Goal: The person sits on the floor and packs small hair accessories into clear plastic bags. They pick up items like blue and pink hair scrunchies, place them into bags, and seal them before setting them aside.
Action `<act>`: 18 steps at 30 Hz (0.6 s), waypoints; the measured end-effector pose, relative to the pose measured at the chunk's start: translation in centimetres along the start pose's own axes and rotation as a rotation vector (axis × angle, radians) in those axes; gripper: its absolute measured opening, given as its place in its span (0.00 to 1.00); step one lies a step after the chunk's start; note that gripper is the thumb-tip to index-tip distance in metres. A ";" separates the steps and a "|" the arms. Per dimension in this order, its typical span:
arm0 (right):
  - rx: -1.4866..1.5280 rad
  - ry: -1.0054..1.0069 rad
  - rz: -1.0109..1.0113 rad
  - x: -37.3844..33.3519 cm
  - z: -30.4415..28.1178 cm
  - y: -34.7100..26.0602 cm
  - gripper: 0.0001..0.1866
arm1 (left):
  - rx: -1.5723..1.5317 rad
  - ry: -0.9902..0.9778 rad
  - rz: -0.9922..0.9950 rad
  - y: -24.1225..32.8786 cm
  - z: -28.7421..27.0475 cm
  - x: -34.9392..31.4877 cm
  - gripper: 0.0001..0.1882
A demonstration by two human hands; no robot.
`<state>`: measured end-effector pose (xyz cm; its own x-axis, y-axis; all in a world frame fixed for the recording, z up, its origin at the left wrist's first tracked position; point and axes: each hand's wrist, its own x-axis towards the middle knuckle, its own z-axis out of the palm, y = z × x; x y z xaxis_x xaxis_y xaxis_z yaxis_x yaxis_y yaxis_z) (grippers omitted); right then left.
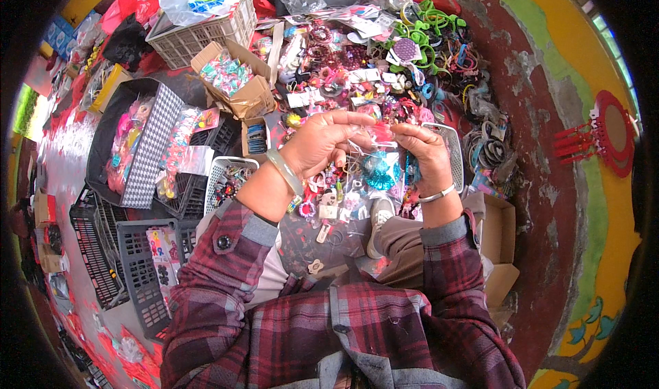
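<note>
Pinching a small red piece (382,134) at its two sides, the left hand (316,140) and right hand (430,157) keep it between their fingertips; a shiny teal ornament (381,171) shows just below, whether attached I cannot tell.
</note>
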<state>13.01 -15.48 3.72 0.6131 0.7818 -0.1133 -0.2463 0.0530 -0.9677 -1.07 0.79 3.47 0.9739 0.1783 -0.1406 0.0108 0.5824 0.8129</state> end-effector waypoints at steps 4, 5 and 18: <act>0.096 -0.015 0.012 0.2 -0.5 0.6 0.05 | -0.033 -0.031 0.047 -0.3 -0.2 0.3 0.10; 0.094 -0.051 -0.019 0.3 -0.4 0.6 0.05 | -0.046 -0.010 0.054 -0.4 -0.1 0.3 0.09; 0.082 -0.043 -0.045 0.1 -0.5 -0.5 0.07 | 0.217 0.055 0.166 -0.4 -0.1 0.3 0.06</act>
<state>13.60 -15.74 4.11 0.5925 0.8035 -0.0581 -0.2809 0.1385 -0.9497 -0.82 0.69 3.09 0.9525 0.3037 -0.0212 -0.0938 0.3588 0.9287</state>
